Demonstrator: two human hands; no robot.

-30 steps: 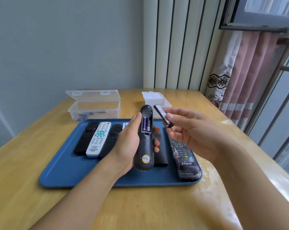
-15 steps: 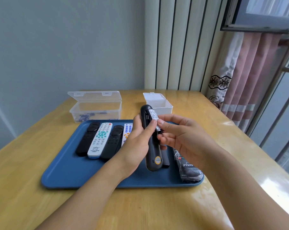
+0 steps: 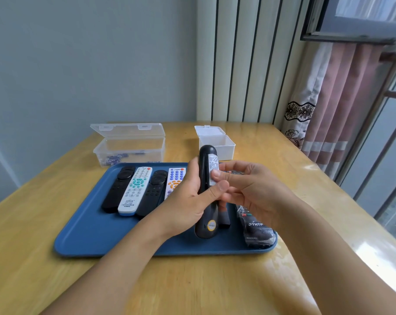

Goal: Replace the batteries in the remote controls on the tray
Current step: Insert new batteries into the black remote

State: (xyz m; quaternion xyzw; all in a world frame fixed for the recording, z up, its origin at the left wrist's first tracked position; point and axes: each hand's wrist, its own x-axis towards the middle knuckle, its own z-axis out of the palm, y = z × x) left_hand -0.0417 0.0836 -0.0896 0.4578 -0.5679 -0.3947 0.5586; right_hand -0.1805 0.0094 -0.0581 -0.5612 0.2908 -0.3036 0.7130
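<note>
The dark remote (image 3: 206,196) is held above the blue tray (image 3: 83,237), back side up, its long axis running 12 to 6 o'clock with the stickered end toward 6; the left hand (image 3: 188,201) grips its side and the right hand (image 3: 249,189) pinches its labelled cover. At 9 o'clock four remotes (image 3: 133,192) lie parallel on the tray, a wrapped remote (image 3: 256,230) at 4. The clear box (image 3: 129,144) and white box (image 3: 217,142) sit at 12, with bare table (image 3: 33,258) toward 6.

left hand (image 3: 188,201): bare, no sleeve | right hand (image 3: 256,189): bare, no sleeve
</note>
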